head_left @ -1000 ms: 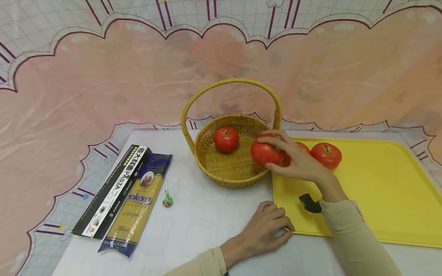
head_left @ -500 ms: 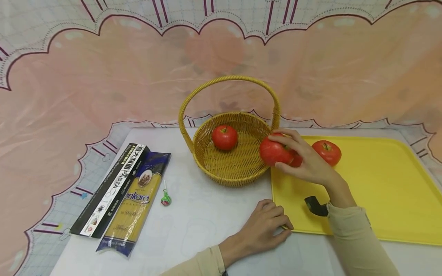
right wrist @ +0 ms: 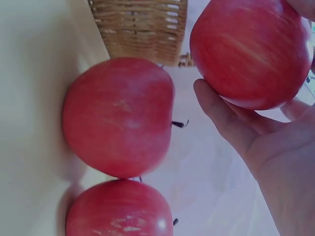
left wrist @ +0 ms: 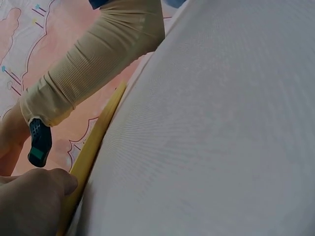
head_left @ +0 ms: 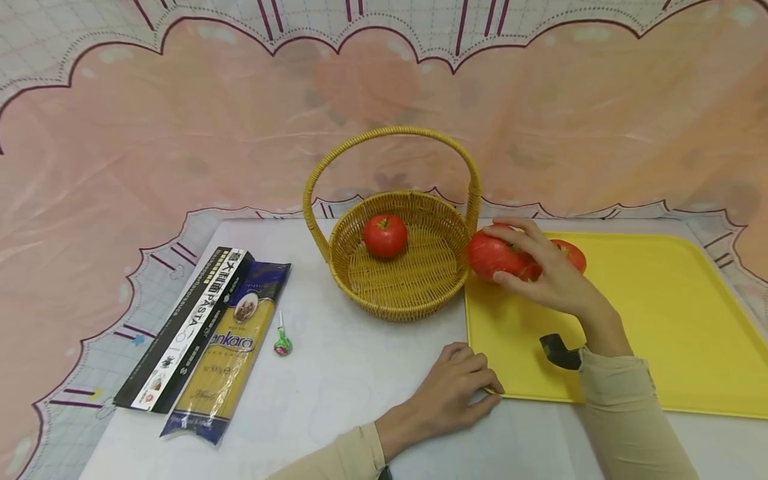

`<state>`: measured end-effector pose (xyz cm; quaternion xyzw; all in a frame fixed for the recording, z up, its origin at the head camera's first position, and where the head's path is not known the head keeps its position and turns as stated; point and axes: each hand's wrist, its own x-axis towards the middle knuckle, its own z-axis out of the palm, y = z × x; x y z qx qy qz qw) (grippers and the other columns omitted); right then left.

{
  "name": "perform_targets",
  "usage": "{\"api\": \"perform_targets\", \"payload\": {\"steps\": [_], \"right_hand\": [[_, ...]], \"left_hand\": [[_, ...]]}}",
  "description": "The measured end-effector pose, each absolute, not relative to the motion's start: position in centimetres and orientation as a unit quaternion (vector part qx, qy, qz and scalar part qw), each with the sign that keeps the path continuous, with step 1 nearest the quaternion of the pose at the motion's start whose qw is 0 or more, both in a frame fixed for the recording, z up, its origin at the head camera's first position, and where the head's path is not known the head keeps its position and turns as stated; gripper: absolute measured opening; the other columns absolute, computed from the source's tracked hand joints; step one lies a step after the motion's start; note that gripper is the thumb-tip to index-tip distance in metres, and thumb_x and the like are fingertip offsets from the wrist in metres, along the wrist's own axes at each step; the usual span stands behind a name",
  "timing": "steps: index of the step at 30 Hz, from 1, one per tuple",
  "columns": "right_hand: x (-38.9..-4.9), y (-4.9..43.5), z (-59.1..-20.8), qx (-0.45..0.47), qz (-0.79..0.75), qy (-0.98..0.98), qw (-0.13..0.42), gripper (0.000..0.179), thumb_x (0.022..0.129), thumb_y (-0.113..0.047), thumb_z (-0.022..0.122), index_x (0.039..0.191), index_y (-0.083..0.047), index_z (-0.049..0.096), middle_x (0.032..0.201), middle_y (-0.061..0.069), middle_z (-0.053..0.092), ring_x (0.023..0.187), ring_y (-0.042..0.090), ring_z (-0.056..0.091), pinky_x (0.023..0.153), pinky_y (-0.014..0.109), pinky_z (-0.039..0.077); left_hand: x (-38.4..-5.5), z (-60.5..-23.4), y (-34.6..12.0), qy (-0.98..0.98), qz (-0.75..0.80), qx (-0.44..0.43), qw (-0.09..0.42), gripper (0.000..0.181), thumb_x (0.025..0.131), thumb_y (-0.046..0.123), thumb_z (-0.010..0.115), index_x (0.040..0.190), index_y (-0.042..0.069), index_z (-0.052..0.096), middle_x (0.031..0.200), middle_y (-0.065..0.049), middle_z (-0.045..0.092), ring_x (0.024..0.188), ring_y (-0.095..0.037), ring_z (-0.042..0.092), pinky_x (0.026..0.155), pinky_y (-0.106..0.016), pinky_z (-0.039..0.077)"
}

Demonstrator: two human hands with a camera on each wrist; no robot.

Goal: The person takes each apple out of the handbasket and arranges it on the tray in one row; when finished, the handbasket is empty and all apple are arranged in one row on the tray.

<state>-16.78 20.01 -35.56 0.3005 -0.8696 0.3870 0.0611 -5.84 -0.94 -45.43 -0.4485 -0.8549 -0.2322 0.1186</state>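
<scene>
My right hand (head_left: 552,273) holds a red apple (head_left: 495,255) above the tray's back left, just right of the basket. In the right wrist view, fingers and thumb curve round this apple (right wrist: 251,51), and two more stemmed apples (right wrist: 120,118) sit side by side on the tray. The head view shows one of these apples (head_left: 570,255) behind the hand; the other is mostly covered. A red tomato with a green top (head_left: 385,235) lies in the handled wicker basket (head_left: 399,311). My left hand (head_left: 453,390) pinches the near left corner of the yellow tray (head_left: 660,320).
A black and white pasta box (head_left: 186,327) and a bag of spaghetti (head_left: 231,347) lie at the table's left. Beside them is a green lollipop (head_left: 283,345). The basket's tall handle (head_left: 390,131) arches above its bowl. A patterned cloth (head_left: 240,133) hangs behind.
My right hand has carried the apple rightward, from over the basket's right rim to above the tray. The left hand stays at the tray's corner. The head view has shifted slightly.
</scene>
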Motion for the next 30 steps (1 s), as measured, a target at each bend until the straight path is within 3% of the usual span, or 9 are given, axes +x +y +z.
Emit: {"api": "perform_targets", "payload": {"steps": [10,16,30], "right_hand": [[-16.8,21.6,-35.7,0.270,0.377,-0.884,0.059,0.063,0.081,-0.014,0.072,0.136,-0.031,0.047,0.147,-0.001,0.033,0.121,0.020,0.045,0.091,0.046,0.044],[-16.7,22.4,-35.3,0.263,0.380,-0.885,0.052,0.063,0.080,-0.012,0.073,0.136,-0.027,0.049,0.147,0.002,0.032,0.122,0.028,0.045,0.091,0.054,0.042],[-16.9,24.5,-35.1,0.225,0.387,-0.893,0.050,0.063,0.081,-0.013,0.073,0.138,-0.027,0.047,0.148,0.002,0.031,0.124,0.030,0.039,0.093,0.059,0.038]], "left_hand": [[-5.8,-45.4,-1.0,-0.850,-0.238,-0.454,0.122,0.005,0.086,0.031,0.067,0.091,0.030,0.067,0.079,0.017,0.049,0.084,0.000,0.043,0.104,-0.033,0.034],[-5.8,-45.4,-1.0,-0.850,-0.233,-0.456,0.127,0.004,0.087,0.032,0.066,0.091,0.031,0.067,0.079,0.017,0.048,0.083,-0.001,0.042,0.105,-0.033,0.034],[-5.8,-45.6,-0.9,-0.845,-0.247,-0.455,0.133,0.004,0.088,0.030,0.066,0.091,0.029,0.067,0.077,0.016,0.047,0.080,-0.001,0.040,0.104,-0.032,0.034]]}}
